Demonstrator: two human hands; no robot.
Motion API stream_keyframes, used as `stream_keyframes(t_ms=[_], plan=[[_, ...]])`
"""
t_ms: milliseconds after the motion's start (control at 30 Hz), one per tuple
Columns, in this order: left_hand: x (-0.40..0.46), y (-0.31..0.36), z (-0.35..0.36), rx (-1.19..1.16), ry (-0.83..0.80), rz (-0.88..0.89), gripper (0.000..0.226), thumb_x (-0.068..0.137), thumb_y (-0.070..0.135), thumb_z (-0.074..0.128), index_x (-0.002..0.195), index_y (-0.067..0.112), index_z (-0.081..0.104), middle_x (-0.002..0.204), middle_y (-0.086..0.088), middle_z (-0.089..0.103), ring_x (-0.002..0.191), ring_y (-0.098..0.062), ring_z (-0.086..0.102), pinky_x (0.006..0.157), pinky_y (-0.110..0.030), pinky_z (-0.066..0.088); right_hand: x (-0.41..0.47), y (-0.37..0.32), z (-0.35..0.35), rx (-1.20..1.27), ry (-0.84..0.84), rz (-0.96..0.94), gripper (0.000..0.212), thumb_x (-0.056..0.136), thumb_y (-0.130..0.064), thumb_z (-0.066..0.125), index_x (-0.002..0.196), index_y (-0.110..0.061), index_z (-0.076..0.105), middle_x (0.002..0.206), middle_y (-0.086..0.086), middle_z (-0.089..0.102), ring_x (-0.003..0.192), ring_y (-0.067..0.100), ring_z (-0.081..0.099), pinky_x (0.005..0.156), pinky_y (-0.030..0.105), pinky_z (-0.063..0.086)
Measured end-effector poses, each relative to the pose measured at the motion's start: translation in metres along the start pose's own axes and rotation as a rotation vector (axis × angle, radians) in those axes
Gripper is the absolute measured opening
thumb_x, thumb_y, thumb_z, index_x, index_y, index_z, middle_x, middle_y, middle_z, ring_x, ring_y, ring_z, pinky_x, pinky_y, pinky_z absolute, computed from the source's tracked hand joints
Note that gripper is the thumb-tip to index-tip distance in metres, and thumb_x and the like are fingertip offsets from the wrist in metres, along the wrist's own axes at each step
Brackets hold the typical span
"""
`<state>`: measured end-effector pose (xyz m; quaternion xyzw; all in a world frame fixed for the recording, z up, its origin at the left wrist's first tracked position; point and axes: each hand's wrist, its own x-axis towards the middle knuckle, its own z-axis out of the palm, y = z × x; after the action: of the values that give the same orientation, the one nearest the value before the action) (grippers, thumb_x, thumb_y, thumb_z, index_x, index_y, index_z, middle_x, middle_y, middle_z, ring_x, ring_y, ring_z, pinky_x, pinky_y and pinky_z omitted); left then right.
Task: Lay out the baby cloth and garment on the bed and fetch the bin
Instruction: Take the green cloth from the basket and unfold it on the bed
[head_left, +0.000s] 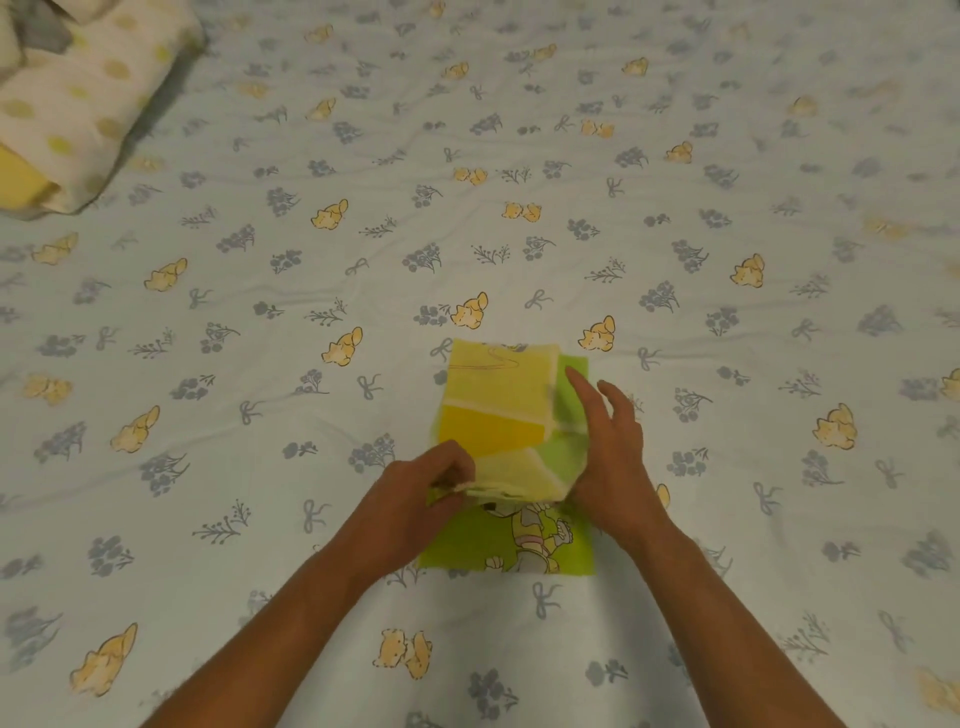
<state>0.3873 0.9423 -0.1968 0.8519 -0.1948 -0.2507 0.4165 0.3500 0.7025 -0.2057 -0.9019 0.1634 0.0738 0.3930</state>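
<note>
Bedsheet (519, 130), pale with a small flower and animal print, fills the head view, with a pillow (78, 104) at the far left corner. Near the middle, in front of the person, lies a green cloth (467, 545) printed with a cartoon figure, flat on the bed. On top of it sits a folded yellow garment (501, 400), partly lifted and doubled over itself. The left hand (421, 493) pinches the near edge of the garment's layers between thumb and fingertips. The right hand (608, 457) rests flat against the right side of the garment, fingers straight and slightly spread, gripping nothing. No bin is in view.

The step in hand looks like opening out the garment on the cloth. To do it well, the left hand should probably take only the top layer, not the whole stack, and draw it back toward the near side while the right hand steadies the layers below. The green cloth may shift or wrinkle under the pull, so a light press on it would help, then a smoothing pass outward.
</note>
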Motion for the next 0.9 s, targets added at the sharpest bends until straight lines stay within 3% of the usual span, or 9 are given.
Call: stream_keyframes(t_ms=[67,133,200,300,433,533,633,767,900], plan=[[-0.011,0.002,-0.005,0.001,-0.072,0.017,0.022,0.089,0.022,0.068,0.101,0.040,0.062,0.093,0.010,0.070,0.090,-0.006,0.067,0.081,-0.040,0.057,-0.007,-0.001,-0.002,-0.051,-0.022,-0.058,0.081,0.061,-0.010,0.086,0.130,-0.039,0.052,0.152,0.005,0.029,0.134,0.027,0.029,0.102,0.040,0.036],[-0.023,0.001,-0.009,0.001,-0.143,0.018,0.026,0.089,0.023,0.069,0.106,0.042,0.066,0.099,0.008,0.071,0.091,-0.010,0.068,0.083,-0.040,0.057,-0.018,0.000,-0.009,-0.060,-0.057,-0.087,0.042,0.063,-0.009,0.085,0.097,-0.029,0.072,0.127,0.003,0.060,0.117,0.024,0.053,0.098,0.038,0.046],[-0.039,0.001,-0.012,0.037,-0.180,0.004,0.025,0.088,0.024,0.071,0.105,0.042,0.070,0.095,0.007,0.072,0.084,-0.015,0.070,0.077,-0.040,0.059,-0.039,0.001,-0.016,-0.034,-0.154,-0.032,0.023,0.069,-0.009,0.081,0.080,-0.027,0.072,0.093,-0.003,0.073,0.086,0.015,0.067,0.078,0.038,0.055],[-0.068,0.006,-0.014,0.092,-0.267,-0.005,0.017,0.085,0.034,0.072,0.100,0.040,0.073,0.087,0.007,0.073,0.074,-0.018,0.068,0.071,-0.037,0.058,-0.082,0.001,-0.017,-0.182,-0.221,-0.141,0.006,0.075,-0.024,0.076,0.078,-0.026,0.072,0.080,-0.007,0.070,0.074,0.011,0.064,0.068,0.038,0.054],[-0.114,0.013,-0.002,0.100,-0.472,-0.015,0.010,0.085,0.030,0.073,0.094,0.034,0.075,0.088,0.011,0.073,0.077,-0.011,0.068,0.071,-0.029,0.057,-0.145,0.006,-0.007,-0.327,-0.353,-0.173,0.013,0.079,-0.037,0.067,0.085,-0.026,0.068,0.091,-0.006,0.062,0.087,0.013,0.058,0.075,0.034,0.051],[-0.145,0.006,0.016,0.152,-0.531,-0.044,0.007,0.085,0.029,0.071,0.090,0.030,0.075,0.085,0.009,0.072,0.075,-0.011,0.066,0.068,-0.028,0.055,-0.185,0.013,0.011,-0.385,-0.442,-0.156,0.014,0.082,-0.035,0.064,0.088,-0.025,0.071,0.097,-0.005,0.062,0.093,0.013,0.059,0.075,0.027,0.048],[-0.170,-0.005,0.038,0.215,-0.541,-0.076,0.006,0.085,0.027,0.069,0.087,0.027,0.075,0.084,0.010,0.072,0.071,-0.004,0.062,0.064,-0.016,0.048,-0.213,0.020,0.030,-0.419,-0.463,-0.124,0.019,0.085,-0.028,0.056,0.094,-0.024,0.072,0.102,-0.002,0.064,0.098,0.015,0.060,0.078,0.027,0.048],[-0.196,-0.019,0.062,0.282,-0.483,-0.085,0.012,0.084,0.018,0.066,0.089,0.025,0.075,0.079,0.027,0.057,0.070,0.010,0.053,0.065,-0.003,0.035,-0.241,0.030,0.049,-0.444,-0.460,-0.110,0.028,0.085,-0.014,0.051,0.104,-0.023,0.069,0.110,0.000,0.062,0.104,0.018,0.058,0.083,0.028,0.048],[-0.214,-0.033,0.077,0.309,-0.383,-0.074,0.013,0.084,0.013,0.065,0.091,0.017,0.075,0.085,0.018,0.058,0.077,0.008,0.049,0.067,-0.002,0.030,-0.258,0.036,0.060,-0.451,-0.401,-0.086,0.030,0.083,-0.011,0.051,0.105,-0.023,0.068,0.110,0.000,0.061,0.106,0.020,0.056,0.083,0.030,0.048]])
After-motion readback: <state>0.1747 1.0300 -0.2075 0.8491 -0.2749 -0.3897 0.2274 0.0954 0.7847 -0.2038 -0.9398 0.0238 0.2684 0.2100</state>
